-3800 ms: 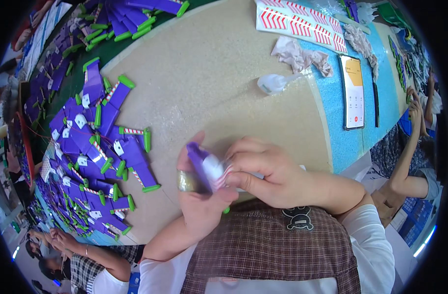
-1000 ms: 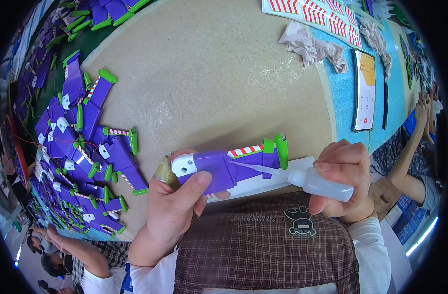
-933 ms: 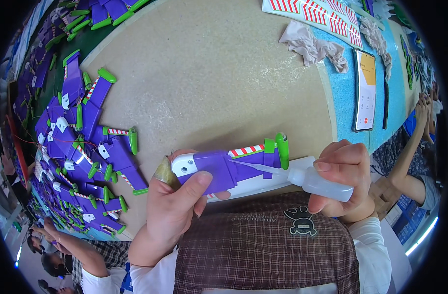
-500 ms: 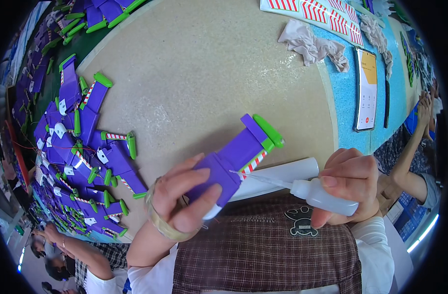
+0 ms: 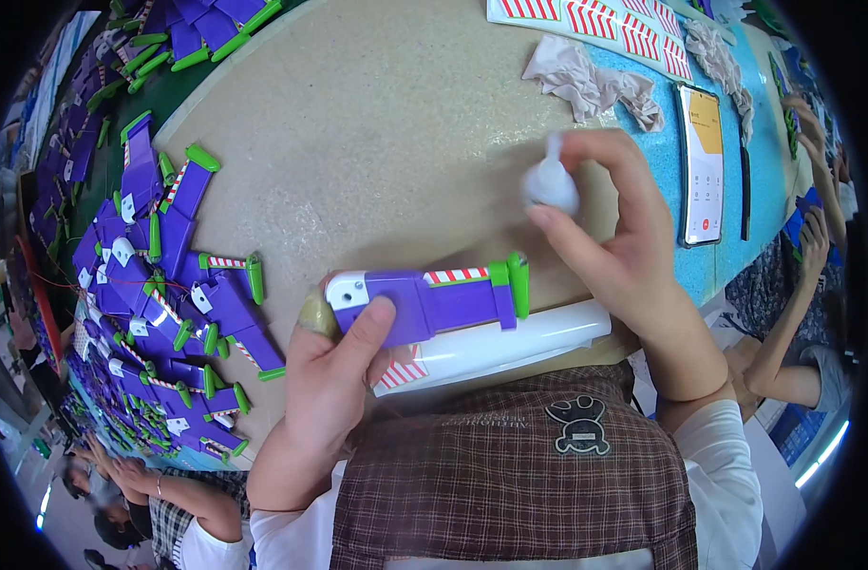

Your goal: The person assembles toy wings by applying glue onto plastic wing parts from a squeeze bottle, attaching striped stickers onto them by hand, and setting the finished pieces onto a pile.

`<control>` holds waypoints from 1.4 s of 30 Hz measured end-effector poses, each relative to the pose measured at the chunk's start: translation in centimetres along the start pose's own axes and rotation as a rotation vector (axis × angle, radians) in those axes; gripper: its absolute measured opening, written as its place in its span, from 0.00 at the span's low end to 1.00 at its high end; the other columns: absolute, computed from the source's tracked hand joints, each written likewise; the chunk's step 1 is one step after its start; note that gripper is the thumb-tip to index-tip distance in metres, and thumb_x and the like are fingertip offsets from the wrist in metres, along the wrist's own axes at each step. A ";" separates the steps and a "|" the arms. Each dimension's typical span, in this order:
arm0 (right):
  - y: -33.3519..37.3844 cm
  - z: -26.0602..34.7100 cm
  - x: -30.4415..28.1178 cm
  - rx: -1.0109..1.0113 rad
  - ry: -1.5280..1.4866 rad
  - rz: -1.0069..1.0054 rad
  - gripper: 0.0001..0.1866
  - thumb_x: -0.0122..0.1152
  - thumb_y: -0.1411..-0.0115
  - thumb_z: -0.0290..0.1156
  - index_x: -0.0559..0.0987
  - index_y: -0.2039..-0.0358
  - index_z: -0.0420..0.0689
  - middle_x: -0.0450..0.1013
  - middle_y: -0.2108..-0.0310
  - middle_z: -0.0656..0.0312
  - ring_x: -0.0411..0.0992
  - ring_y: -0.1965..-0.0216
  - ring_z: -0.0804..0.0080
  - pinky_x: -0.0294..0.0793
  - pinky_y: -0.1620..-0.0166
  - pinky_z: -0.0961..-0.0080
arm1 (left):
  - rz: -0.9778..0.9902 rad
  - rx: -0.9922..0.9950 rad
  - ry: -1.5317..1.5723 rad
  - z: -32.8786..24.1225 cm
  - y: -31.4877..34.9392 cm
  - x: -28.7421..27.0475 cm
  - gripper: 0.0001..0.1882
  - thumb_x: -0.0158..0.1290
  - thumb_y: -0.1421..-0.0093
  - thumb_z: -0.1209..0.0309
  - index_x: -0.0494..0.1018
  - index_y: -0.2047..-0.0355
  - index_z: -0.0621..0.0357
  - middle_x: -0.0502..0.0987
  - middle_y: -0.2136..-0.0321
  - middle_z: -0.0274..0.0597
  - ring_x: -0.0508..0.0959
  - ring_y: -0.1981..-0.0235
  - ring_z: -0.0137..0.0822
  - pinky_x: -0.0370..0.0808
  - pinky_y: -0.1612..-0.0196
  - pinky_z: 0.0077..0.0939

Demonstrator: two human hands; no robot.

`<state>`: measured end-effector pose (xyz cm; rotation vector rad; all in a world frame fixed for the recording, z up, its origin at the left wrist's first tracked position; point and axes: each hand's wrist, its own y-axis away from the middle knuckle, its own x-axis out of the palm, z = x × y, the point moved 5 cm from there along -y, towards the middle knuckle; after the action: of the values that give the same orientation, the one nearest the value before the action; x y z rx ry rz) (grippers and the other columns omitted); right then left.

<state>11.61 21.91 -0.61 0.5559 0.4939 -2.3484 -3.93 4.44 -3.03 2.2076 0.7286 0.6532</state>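
My left hand [image 5: 331, 385] grips a purple toy wing [image 5: 464, 302] at its left end, thumb on top. The wing lies level, with a white end piece near my fingers, a red-and-white striped strip along its far edge and a green tip at the right. A yellowish wrap covers one left finger. Over the table to the right, my right hand [image 5: 629, 242] pinches a small white squeeze bottle [image 5: 552, 185] between thumb and fingers. The bottle is blurred, its narrow top pointing away from me, clear of the wing.
Piled purple wings [image 5: 149, 285] fill the left side. A rolled white sheet [image 5: 519, 340] lies near my apron. Farther right are crumpled cloths [image 5: 586, 81], a striped sticker sheet [image 5: 605, 28] and a phone [image 5: 702, 166] on a blue mat [image 5: 667, 204]. Other people sit at both sides.
My left hand has turned the wing level and shows its white end. My right hand has lifted the bottle away from the wing, toward the far side, and turned it.
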 end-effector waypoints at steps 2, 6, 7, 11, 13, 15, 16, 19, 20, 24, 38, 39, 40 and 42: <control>-0.6 0.4 0.4 0.018 0.250 0.070 0.22 0.66 0.54 0.24 0.67 0.59 0.39 0.66 0.64 0.58 0.67 0.60 0.71 0.64 0.54 0.78 | -0.066 0.007 0.025 0.0 0.4 1.0 0.11 0.48 0.39 0.71 0.65 0.58 0.61 0.74 0.70 0.35 0.72 0.74 0.20 0.68 0.75 0.13; 2.2 1.3 -0.3 0.185 0.188 0.401 0.30 0.73 0.63 0.38 0.67 0.61 0.43 0.66 0.67 0.56 0.68 0.65 0.61 0.68 0.63 0.71 | -0.015 0.105 -0.102 0.9 0.6 -0.1 0.09 0.47 0.38 0.68 0.67 0.61 0.59 0.74 0.72 0.32 0.71 0.76 0.18 0.66 0.76 0.12; 2.3 1.9 0.4 0.079 0.109 0.421 0.30 0.73 0.63 0.37 0.67 0.61 0.43 0.66 0.66 0.56 0.68 0.65 0.59 0.68 0.64 0.71 | 0.018 0.130 -0.138 0.8 0.7 0.1 0.09 0.47 0.38 0.68 0.67 0.61 0.59 0.74 0.72 0.31 0.71 0.76 0.18 0.67 0.75 0.12; 3.2 3.4 2.5 -0.094 -0.039 0.473 0.29 0.70 0.60 0.32 0.69 0.57 0.40 0.68 0.62 0.54 0.68 0.60 0.55 0.70 0.59 0.67 | 0.082 0.080 -0.136 1.6 0.9 0.7 0.08 0.45 0.39 0.70 0.68 0.63 0.62 0.74 0.70 0.38 0.73 0.74 0.25 0.68 0.79 0.21; 3.7 3.6 3.3 -0.150 -0.125 0.454 0.28 0.69 0.58 0.31 0.71 0.55 0.39 0.68 0.60 0.53 0.69 0.59 0.55 0.70 0.57 0.66 | 0.109 0.070 -0.130 2.0 1.2 1.3 0.08 0.45 0.38 0.69 0.67 0.62 0.61 0.74 0.71 0.38 0.72 0.76 0.25 0.67 0.81 0.20; 4.3 3.4 4.1 -0.222 -0.141 0.393 0.29 0.71 0.60 0.32 0.72 0.57 0.37 0.69 0.61 0.53 0.71 0.62 0.58 0.72 0.60 0.68 | 0.115 0.080 -0.070 2.6 1.6 1.7 0.09 0.45 0.39 0.71 0.63 0.58 0.58 0.72 0.72 0.36 0.70 0.79 0.23 0.65 0.84 0.16; 4.4 3.6 4.1 -0.292 -0.162 0.333 0.30 0.73 0.62 0.34 0.73 0.58 0.35 0.70 0.63 0.53 0.72 0.65 0.60 0.73 0.64 0.70 | 0.115 0.081 -0.068 2.8 1.8 1.7 0.09 0.45 0.39 0.71 0.63 0.58 0.58 0.72 0.72 0.36 0.70 0.79 0.23 0.65 0.84 0.16; 4.9 4.4 4.4 -0.349 -0.169 0.296 0.29 0.72 0.62 0.35 0.74 0.61 0.33 0.71 0.65 0.54 0.73 0.67 0.61 0.73 0.66 0.71 | 0.150 0.126 -0.017 2.9 2.6 1.6 0.13 0.49 0.42 0.77 0.61 0.58 0.59 0.70 0.74 0.33 0.69 0.81 0.20 0.65 0.83 0.12; 5.0 4.7 4.4 -0.348 -0.171 0.300 0.29 0.72 0.62 0.35 0.74 0.61 0.33 0.71 0.65 0.54 0.73 0.67 0.61 0.73 0.66 0.71 | 0.152 0.124 -0.040 2.5 2.8 1.6 0.14 0.51 0.44 0.79 0.62 0.58 0.60 0.70 0.73 0.33 0.69 0.79 0.20 0.66 0.80 0.12; 3.8 8.0 4.2 -0.501 0.034 0.338 0.25 0.68 0.59 0.35 0.74 0.61 0.36 0.70 0.64 0.55 0.71 0.63 0.62 0.74 0.59 0.69 | 0.096 0.347 -0.021 1.8 3.3 0.0 0.19 0.55 0.50 0.81 0.64 0.58 0.60 0.70 0.68 0.35 0.70 0.69 0.23 0.69 0.64 0.19; 4.0 6.6 11.8 -0.323 0.176 0.492 0.12 0.64 0.55 0.29 0.73 0.68 0.44 0.69 0.69 0.58 0.69 0.67 0.60 0.68 0.64 0.68 | -0.252 0.512 0.352 -0.9 3.2 -6.3 0.18 0.50 0.45 0.75 0.65 0.54 0.65 0.72 0.68 0.39 0.67 0.78 0.19 0.54 0.86 0.10; 4.1 6.4 11.3 -0.327 0.178 0.497 0.12 0.64 0.55 0.29 0.73 0.68 0.44 0.69 0.69 0.58 0.69 0.67 0.60 0.68 0.64 0.68 | -0.212 0.521 0.359 -0.8 3.1 -6.6 0.18 0.50 0.45 0.74 0.65 0.54 0.65 0.72 0.67 0.40 0.72 0.74 0.23 0.61 0.84 0.10; 4.3 6.0 10.5 -0.272 0.124 0.529 0.12 0.62 0.55 0.28 0.73 0.68 0.44 0.69 0.70 0.59 0.69 0.68 0.60 0.69 0.66 0.70 | -0.213 0.522 0.365 -1.0 3.1 -6.5 0.18 0.50 0.45 0.74 0.65 0.54 0.65 0.72 0.67 0.40 0.72 0.74 0.23 0.61 0.84 0.10; 4.6 5.3 9.2 -0.193 0.056 0.478 0.13 0.62 0.59 0.25 0.74 0.69 0.44 0.70 0.73 0.60 0.70 0.73 0.62 0.70 0.71 0.75 | -0.248 0.404 0.361 -0.9 2.8 -5.7 0.18 0.50 0.45 0.73 0.65 0.54 0.65 0.73 0.65 0.43 0.76 0.68 0.31 0.72 0.78 0.15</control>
<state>7.05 11.38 -1.73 0.5768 0.5380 -1.8147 -7.72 -0.55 -1.68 2.3212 1.4008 0.8447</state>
